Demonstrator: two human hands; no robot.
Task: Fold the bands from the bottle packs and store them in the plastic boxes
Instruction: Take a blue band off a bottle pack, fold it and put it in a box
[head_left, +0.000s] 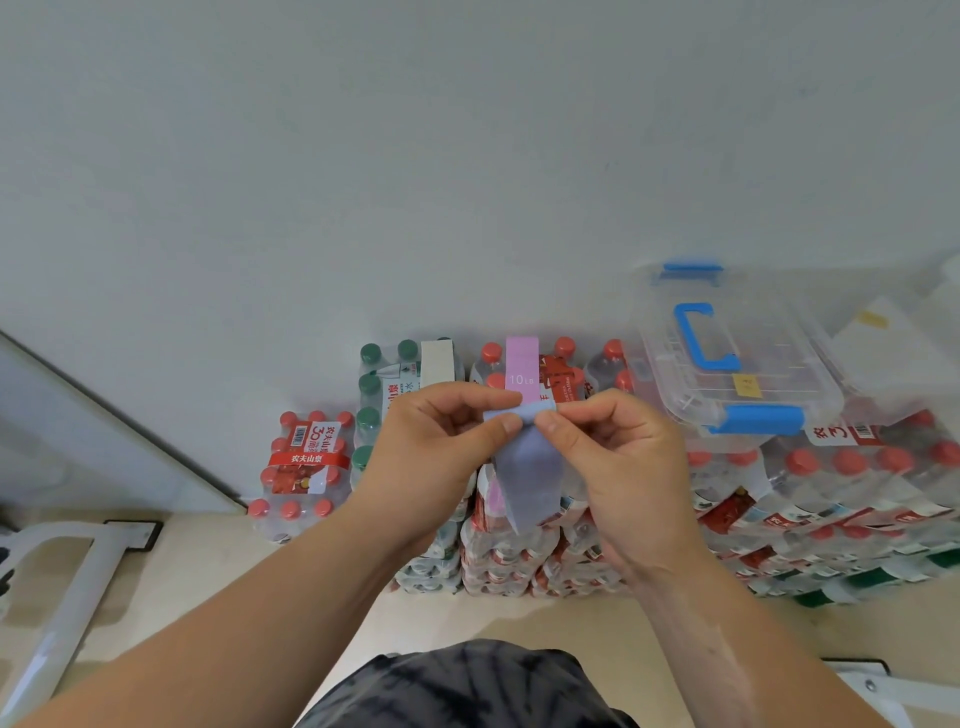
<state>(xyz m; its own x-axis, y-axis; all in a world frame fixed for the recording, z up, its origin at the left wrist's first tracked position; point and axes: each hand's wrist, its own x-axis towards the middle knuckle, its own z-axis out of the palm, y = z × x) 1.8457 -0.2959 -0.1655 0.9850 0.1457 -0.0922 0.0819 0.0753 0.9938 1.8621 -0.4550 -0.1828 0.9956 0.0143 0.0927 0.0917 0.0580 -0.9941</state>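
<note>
A lilac-blue band (527, 467) hangs in front of the stacked bottle packs, folded over at its top edge. My left hand (436, 447) and my right hand (618, 457) both pinch that top fold between thumb and fingers, close together. A pink band (522, 366) marked 10 LB lies across a red-capped bottle pack (561, 379) behind my hands. A whitish band (436, 364) lies on the green-capped pack (379, 395). A clear plastic box (727, 364) with a blue handle and blue clips sits lid-on atop the packs at the right.
Several shrink-wrapped bottle packs are stacked along the wall; a lower pack (304, 467) stands at the left. A second clear box (893, 353) sits at the far right. A white metal frame (62, 597) stands on the floor at the left.
</note>
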